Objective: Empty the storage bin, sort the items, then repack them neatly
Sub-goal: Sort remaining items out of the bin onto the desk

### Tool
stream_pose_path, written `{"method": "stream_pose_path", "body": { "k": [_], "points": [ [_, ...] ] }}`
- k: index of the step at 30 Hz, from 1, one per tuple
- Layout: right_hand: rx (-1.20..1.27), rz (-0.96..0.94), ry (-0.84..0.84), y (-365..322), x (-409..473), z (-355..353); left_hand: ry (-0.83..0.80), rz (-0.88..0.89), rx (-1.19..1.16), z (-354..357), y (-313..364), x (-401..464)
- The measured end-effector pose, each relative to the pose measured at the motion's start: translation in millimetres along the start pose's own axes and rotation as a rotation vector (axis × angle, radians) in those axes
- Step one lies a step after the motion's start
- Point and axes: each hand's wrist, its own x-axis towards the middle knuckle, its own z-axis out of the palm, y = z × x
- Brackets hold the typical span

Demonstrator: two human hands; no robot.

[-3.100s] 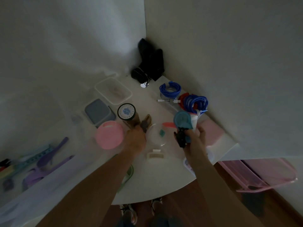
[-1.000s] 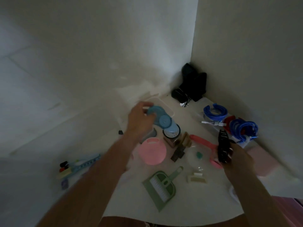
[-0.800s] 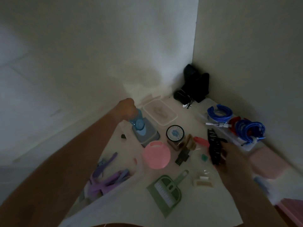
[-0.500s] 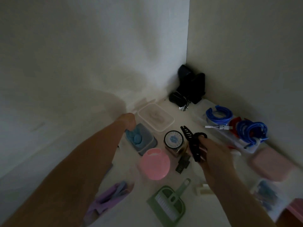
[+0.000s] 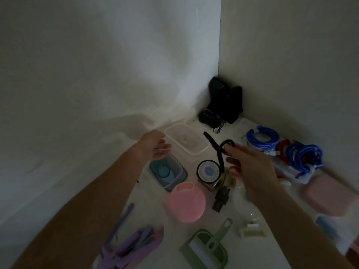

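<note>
A green dustpan with its brush (image 5: 205, 248) is lying at the near edge of the white surface (image 5: 171, 247), with purple tools (image 5: 128, 249) to its left. Farther in, a pink round lid (image 5: 186, 202) is sitting beside a black-rimmed jar (image 5: 208, 171). The right hand (image 5: 250, 171) is pinching a black hair clip (image 5: 218, 150) in its fingers above the jar. The left hand (image 5: 154, 147) is hovering with fingers spread loosely over a blue-grey box (image 5: 168, 174). Blue cable coils (image 5: 262, 139) are lying along the right edge, toward the far corner.
</note>
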Motion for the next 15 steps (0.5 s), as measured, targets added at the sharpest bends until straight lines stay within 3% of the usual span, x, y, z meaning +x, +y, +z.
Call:
{"method": "stream_pose_path", "body": {
  "k": [8, 10, 15],
  "points": [
    [-0.406, -0.197, -0.059, 10.1, 69.6, 45.0, -0.014, 0.147, -0.04, 29.0, 18.4, 12.8],
    [-0.522, -0.177, -0.109, 14.8, 93.1, 55.2, 0.004, 0.144, -0.034, 35.7, 18.6, 16.9],
    [-0.539, -0.068, -0.218, 15.0, 124.8, 66.0, 0.036, 0.199, 0.062, 55.8, 9.0, 30.7]
  ]
}}
